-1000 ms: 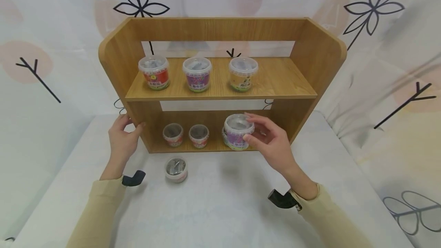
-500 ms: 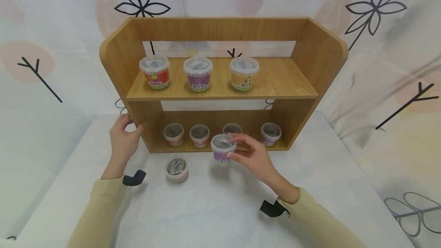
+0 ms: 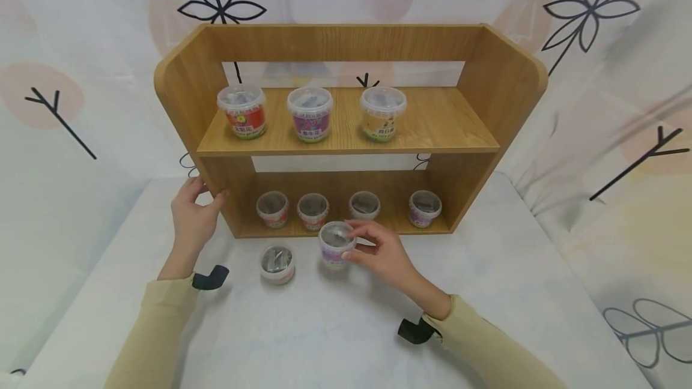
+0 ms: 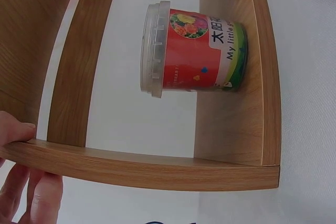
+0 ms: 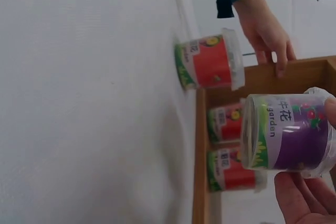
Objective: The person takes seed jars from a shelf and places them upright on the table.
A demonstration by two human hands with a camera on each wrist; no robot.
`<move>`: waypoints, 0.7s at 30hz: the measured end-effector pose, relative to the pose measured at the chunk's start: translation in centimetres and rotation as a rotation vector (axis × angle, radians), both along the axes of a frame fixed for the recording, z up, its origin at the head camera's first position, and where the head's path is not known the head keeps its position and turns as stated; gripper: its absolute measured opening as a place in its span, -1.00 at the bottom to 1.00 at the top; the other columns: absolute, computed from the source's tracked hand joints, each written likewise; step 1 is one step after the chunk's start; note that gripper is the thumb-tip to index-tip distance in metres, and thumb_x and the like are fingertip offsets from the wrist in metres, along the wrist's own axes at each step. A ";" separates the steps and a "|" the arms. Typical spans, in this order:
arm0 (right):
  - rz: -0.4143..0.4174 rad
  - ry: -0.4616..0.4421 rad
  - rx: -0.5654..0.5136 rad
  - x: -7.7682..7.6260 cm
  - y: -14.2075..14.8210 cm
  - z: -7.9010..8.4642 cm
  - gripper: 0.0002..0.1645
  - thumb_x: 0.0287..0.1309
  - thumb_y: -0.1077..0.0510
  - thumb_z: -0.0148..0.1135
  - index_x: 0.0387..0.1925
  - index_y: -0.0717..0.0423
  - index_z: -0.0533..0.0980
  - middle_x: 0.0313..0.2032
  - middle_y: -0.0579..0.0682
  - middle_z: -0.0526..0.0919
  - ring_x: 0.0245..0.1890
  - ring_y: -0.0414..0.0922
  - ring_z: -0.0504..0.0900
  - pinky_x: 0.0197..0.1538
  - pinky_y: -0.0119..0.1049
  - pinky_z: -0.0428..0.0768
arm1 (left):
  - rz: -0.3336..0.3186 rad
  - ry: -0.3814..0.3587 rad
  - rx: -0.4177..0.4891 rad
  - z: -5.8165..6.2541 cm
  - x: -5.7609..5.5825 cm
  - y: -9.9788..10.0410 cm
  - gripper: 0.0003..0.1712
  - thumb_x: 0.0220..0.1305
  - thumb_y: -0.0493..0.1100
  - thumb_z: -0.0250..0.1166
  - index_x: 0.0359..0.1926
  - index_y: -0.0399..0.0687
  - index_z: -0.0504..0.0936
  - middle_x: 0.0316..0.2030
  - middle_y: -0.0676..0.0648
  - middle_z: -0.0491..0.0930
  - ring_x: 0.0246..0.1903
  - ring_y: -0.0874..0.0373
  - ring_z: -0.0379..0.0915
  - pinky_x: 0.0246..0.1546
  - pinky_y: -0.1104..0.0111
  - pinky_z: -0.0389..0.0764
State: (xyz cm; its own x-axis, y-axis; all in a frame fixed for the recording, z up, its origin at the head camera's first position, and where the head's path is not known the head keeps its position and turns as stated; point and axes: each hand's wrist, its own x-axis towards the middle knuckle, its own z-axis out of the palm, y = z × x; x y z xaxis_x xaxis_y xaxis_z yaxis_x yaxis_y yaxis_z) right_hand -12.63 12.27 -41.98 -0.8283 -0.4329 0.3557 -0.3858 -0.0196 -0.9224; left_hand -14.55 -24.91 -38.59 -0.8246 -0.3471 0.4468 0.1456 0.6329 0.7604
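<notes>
My right hand (image 3: 386, 260) holds a lidded plastic tub with a purple label (image 3: 333, 250) between thumb and fingers, in front of the wooden shelf (image 3: 346, 44). Whether its base touches the table cannot be told. In the right wrist view the purple tub (image 5: 294, 129) lies across the picture, its flower label showing. My left hand (image 3: 196, 218) grips the shelf's left side panel, thumb on the inner face and fingers outside, as the left wrist view also shows. A red-labelled tub (image 3: 277, 266) stands on the table, left of the held one.
On the lower shelf stand two red-labelled tubs (image 3: 272, 210), a tub with a hidden label (image 3: 364, 204) and a purple one (image 3: 424, 209) at right. The upper shelf bears a red tub (image 3: 245, 117), a purple tub (image 3: 311, 119) and a yellow tub (image 3: 381, 117).
My right hand has carried the purple tub from before the lower shelf's right part leftward and nearer, over the table. Tubs behind it have come into sight. The left hand has stayed put.
</notes>
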 end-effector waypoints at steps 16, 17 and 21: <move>0.005 0.045 0.134 0.8 -1.7 0.8 -0.70 -0.17 0.51 0.51 -0.34 0.43 0.56 0.14 0.40 0.52 0.15 0.32 0.51 0.04 0.12 0.59 | 0.009 -0.013 0.006 0.1 0.0 0.1 -0.49 0.37 -0.11 0.28 0.30 -0.05 0.53 0.16 -0.10 0.52 0.17 0.04 0.42 0.08 -0.01 0.59; 0.007 0.040 0.136 1.0 -1.8 1.2 -0.70 -0.17 0.52 0.51 -0.34 0.44 0.56 0.13 0.41 0.52 0.14 0.32 0.52 0.04 0.10 0.60 | 0.009 -0.016 0.007 0.2 0.0 0.1 -0.49 0.37 -0.11 0.28 0.31 -0.05 0.53 0.17 -0.10 0.52 0.17 0.04 0.42 0.09 -0.01 0.58; 0.019 0.034 0.138 1.4 -2.2 1.5 -0.70 -0.17 0.52 0.50 -0.35 0.45 0.55 0.11 0.41 0.53 0.13 0.31 0.53 0.04 0.07 0.61 | 0.012 -0.025 0.010 0.1 0.0 0.1 -0.49 0.37 -0.09 0.28 0.31 -0.05 0.52 0.18 -0.10 0.51 0.18 0.03 0.41 0.10 -0.01 0.58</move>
